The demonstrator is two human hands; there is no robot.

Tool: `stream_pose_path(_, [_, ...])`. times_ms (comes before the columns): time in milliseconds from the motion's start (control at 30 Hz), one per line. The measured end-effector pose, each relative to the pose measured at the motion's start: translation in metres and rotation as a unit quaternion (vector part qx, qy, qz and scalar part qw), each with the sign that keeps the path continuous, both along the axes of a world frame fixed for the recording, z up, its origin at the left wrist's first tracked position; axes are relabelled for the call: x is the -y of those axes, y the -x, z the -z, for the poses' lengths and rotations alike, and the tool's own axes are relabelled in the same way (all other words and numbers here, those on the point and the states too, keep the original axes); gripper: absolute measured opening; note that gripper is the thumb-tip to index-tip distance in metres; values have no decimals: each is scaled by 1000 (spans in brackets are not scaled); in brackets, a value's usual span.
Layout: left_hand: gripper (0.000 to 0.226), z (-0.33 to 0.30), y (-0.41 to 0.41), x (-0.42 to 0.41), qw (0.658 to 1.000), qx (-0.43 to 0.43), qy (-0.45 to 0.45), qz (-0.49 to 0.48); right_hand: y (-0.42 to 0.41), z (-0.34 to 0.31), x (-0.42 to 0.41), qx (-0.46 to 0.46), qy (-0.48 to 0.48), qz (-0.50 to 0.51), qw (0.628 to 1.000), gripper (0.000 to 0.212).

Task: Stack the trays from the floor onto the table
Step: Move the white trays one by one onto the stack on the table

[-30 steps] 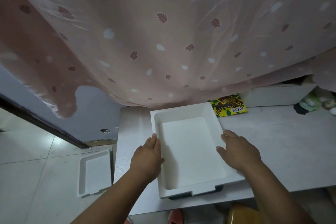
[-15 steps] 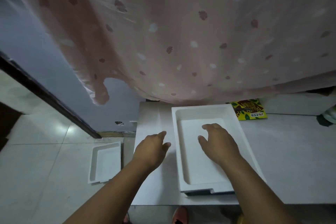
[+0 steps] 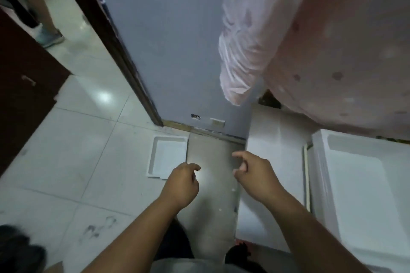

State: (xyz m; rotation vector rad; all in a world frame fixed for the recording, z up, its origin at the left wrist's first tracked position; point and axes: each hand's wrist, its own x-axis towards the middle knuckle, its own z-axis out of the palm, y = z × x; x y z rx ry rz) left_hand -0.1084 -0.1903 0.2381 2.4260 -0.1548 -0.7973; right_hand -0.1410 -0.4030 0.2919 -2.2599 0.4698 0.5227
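A white tray [image 3: 169, 156] lies flat on the tiled floor beside the table's left side panel. Another white tray [image 3: 363, 186] sits on the white table [image 3: 273, 157] at the right, on top of at least one more tray whose edge shows at its left. My left hand [image 3: 180, 184] hovers in the air just right of the floor tray's near corner, fingers loosely curled, holding nothing. My right hand [image 3: 253, 173] hangs over the table's left edge, fingers relaxed and empty.
A pink dotted curtain [image 3: 321, 51] hangs over the back of the table. A grey wall and dark door frame [image 3: 115, 51] stand behind the floor tray. Another person's leg and shoe [image 3: 47, 33] are at the far left. Dark shoes [image 3: 20, 250] lie at the lower left.
Both hands have left the tray on the table and swung left toward the floor. The view has turned left, bringing the floor tray toward the centre.
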Motion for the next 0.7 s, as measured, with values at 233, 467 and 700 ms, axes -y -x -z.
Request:
stream_pose_path(233, [35,110,-71,-112,992,-96,-14,-76,-72,117,-113,-82,-6,7,997,33])
stream_pose_path(467, [35,296,-136,-194,987,-115,-54,-95,-129,332,-184,-209,-25,66,975,36])
stream_pose_path(700, [39,515,-148,-226,983,-118,-102,-99,-159,568,-185,-254,33,106,961,51])
